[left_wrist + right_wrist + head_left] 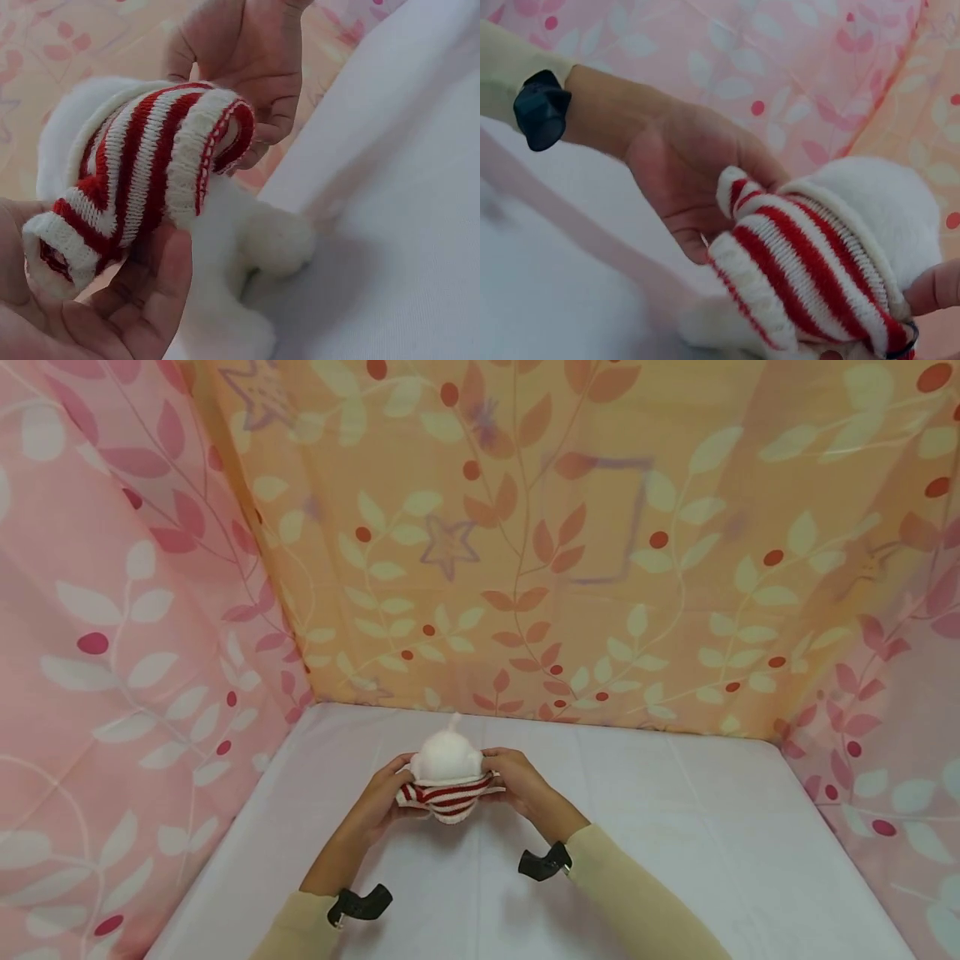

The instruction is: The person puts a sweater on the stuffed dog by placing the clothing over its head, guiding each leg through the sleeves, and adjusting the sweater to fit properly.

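A white plush toy (pixel 447 757) wears a small red-and-white striped knitted sweater (pixel 452 797). Both hands hold it between them, above the white table. My left hand (pixel 379 797) grips the sweater at its left side; in the left wrist view its fingers (pixel 161 289) curl under the knit beside the short sleeve (pixel 64 251). On the other side my right hand (pixel 521 781) holds the toy and sweater, its thumb (pixel 936 289) at the collar edge in the right wrist view. Below the ribbed hem, the toy's white limbs (pixel 277 240) hang out. Most of the right fingers are hidden.
A white-covered table (pixel 675 843) lies underneath. An orange leaf-patterned curtain (pixel 517 643) closes the back, with pink leaf-patterned curtains (pixel 150 693) at the sides. Each wrist carries a black camera mount (pixel 360 904).
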### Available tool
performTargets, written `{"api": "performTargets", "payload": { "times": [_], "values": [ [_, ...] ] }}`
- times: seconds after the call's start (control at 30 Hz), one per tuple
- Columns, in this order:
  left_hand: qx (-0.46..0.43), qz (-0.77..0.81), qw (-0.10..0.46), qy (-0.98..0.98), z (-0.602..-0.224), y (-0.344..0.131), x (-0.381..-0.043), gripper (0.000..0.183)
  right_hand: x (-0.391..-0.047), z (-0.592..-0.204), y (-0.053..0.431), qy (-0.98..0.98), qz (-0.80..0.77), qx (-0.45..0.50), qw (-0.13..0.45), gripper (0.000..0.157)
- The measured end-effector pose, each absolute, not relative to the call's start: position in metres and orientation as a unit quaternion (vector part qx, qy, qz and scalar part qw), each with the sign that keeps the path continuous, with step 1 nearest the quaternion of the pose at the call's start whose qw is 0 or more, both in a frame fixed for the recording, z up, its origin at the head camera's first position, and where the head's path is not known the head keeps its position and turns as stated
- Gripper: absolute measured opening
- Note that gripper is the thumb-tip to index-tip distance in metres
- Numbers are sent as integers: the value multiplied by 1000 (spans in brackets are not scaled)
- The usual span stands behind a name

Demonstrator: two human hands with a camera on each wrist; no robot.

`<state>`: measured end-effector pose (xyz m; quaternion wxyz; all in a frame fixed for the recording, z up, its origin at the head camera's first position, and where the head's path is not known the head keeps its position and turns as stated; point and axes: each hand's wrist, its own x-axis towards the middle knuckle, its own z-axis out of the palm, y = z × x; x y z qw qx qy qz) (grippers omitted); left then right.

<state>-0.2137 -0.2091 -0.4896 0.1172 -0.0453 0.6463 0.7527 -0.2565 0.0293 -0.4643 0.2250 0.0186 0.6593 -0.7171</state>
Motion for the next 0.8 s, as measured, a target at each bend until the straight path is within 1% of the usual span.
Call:
{"api": "performTargets", "payload": {
  "times": [0.17, 0.27, 0.4, 0.5, 0.63, 0.8],
  "values": [
    [-52, 726, 111, 677, -484, -207, -208, 39, -256, -471, 36, 672, -704, 1, 229, 38],
    [-48, 713, 108, 691, -484, -207, -204, 52, -257, -469, 42, 702, -676, -27, 220, 39],
    [-42, 708, 104, 698, -485, -209, -201, 75, -260, -459, 46, 757, -625, -76, 173, 41],
    [-51, 708, 107, 696, -488, -213, -197, 86, -262, -450, 45, 796, -579, -128, 123, 42],
    [-77, 710, 112, 691, -493, -218, -191, 89, -267, -435, 39, 826, -516, -217, 68, 49],
    [-76, 703, 132, 694, -501, -219, -182, 93, -271, -418, 31, 830, -471, -296, 45, 59]
  ]
}}
